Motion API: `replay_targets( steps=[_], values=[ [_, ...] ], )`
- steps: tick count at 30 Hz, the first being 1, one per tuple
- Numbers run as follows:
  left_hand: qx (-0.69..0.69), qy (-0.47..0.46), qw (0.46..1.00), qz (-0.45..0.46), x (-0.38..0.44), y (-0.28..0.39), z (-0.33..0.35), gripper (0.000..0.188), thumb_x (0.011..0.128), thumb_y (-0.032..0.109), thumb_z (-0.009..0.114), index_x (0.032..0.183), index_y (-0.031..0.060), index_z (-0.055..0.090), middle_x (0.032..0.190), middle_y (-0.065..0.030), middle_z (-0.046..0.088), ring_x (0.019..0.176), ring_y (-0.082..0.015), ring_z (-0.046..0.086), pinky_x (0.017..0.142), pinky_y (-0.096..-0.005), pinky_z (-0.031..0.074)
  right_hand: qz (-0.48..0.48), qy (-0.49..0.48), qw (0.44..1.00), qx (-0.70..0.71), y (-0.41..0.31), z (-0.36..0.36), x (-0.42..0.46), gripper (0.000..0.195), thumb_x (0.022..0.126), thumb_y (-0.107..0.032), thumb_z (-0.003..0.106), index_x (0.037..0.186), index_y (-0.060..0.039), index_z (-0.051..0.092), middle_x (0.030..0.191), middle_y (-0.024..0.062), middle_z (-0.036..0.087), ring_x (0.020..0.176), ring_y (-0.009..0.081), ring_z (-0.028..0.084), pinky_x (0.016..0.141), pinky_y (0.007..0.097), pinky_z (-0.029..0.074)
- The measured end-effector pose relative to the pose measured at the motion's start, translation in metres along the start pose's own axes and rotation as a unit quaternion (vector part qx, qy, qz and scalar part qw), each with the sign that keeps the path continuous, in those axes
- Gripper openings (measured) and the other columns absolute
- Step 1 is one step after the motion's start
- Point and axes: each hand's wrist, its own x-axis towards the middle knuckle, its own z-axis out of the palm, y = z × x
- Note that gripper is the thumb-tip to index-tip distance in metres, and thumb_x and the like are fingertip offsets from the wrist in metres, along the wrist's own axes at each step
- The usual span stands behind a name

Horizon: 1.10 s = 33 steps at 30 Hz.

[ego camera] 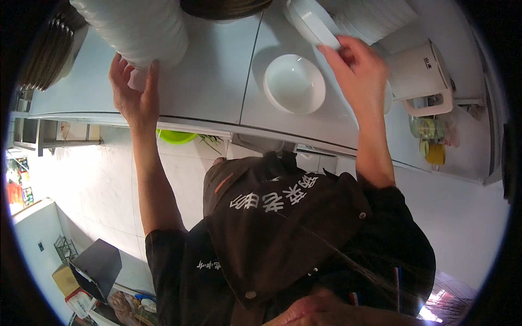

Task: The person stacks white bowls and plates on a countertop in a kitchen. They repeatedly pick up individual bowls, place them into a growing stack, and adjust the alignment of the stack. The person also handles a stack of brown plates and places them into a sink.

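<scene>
Fingers spread, my left hand [136, 91] cups the lower side of a tall stack of white bowls [142, 32], thumb and fingertips against it. The top of the stack runs out of view. My right hand [361, 67] grips the edge of a white dish [316, 24] tilted on its side; its exact shape is partly hidden. Just left of that hand, a round white bowl [294, 83] rests upright on the pale countertop [212, 77].
Another white stack [373, 18] and a cream electric kettle [422, 75] stand at the right, with jars [426, 128] near the edge. A dark round vessel [226, 6] is at the back. Dark stacked dishes [49, 53] occupy the left. A green basin [177, 135] sits below the counter.
</scene>
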Motion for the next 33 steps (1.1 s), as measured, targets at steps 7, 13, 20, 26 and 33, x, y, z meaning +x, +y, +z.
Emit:
replay_targets(
  steps=[7,13,20,26,33],
  values=[
    [0.026,-0.002,0.999,0.022,0.0,-0.005,0.001,0.077,0.088,0.039,0.082,0.148,0.0089,0.047,0.132,-0.0174,0.064,0.118,-0.0312,0.066,0.099,-0.0473,0.054,0.255,-0.079,0.899,0.348,-0.033,-0.044,-0.075,0.015,0.094,-0.013,0.076,0.104,-0.0029,0.072,0.083,0.0016,0.071,0.072,0.0101,0.064,0.064,0.0239,0.049],
    [0.012,-0.005,0.999,0.033,0.0,-0.006,0.002,0.076,0.089,0.043,0.081,0.147,0.0103,0.046,0.133,-0.0175,0.064,0.119,-0.0323,0.066,0.097,-0.0472,0.056,0.295,0.017,0.746,0.597,-0.015,-0.051,-0.08,0.014,0.102,-0.014,0.066,0.1,-0.0013,0.068,0.084,0.0074,0.07,0.072,0.0131,0.063,0.067,0.026,0.05],
    [0.038,-0.005,0.998,0.042,-0.001,-0.013,0.003,0.077,0.087,0.047,0.081,0.146,0.0119,0.046,0.134,-0.018,0.064,0.121,-0.0331,0.066,0.095,-0.0508,0.059,0.28,-0.026,0.691,0.666,-0.019,-0.056,-0.075,0.03,0.109,-0.027,0.055,0.115,0.0021,0.059,0.08,0.0081,0.057,0.067,0.0139,0.045,0.059,0.0274,0.037],
    [0.012,-0.008,0.999,0.043,0.001,-0.016,0.004,0.08,0.086,0.049,0.082,0.147,0.0124,0.045,0.135,-0.0183,0.064,0.122,-0.0333,0.066,0.096,-0.0503,0.059,0.29,0.016,0.689,0.664,-0.029,-0.056,-0.066,0.028,0.11,-0.026,0.052,0.113,0.0011,0.059,0.078,0.008,0.056,0.066,0.0129,0.044,0.058,0.026,0.034],
    [0.041,-0.007,0.999,0.023,-0.001,-0.012,0.002,0.082,0.085,0.054,0.081,0.147,0.0124,0.046,0.136,-0.0181,0.063,0.124,-0.0331,0.065,0.098,-0.0513,0.058,0.255,-0.031,0.695,0.671,-0.014,-0.05,-0.07,0.021,0.108,-0.02,0.055,0.115,-0.0007,0.059,0.094,0.0079,0.062,0.068,0.0138,0.044,0.059,0.027,0.037]
  ],
)
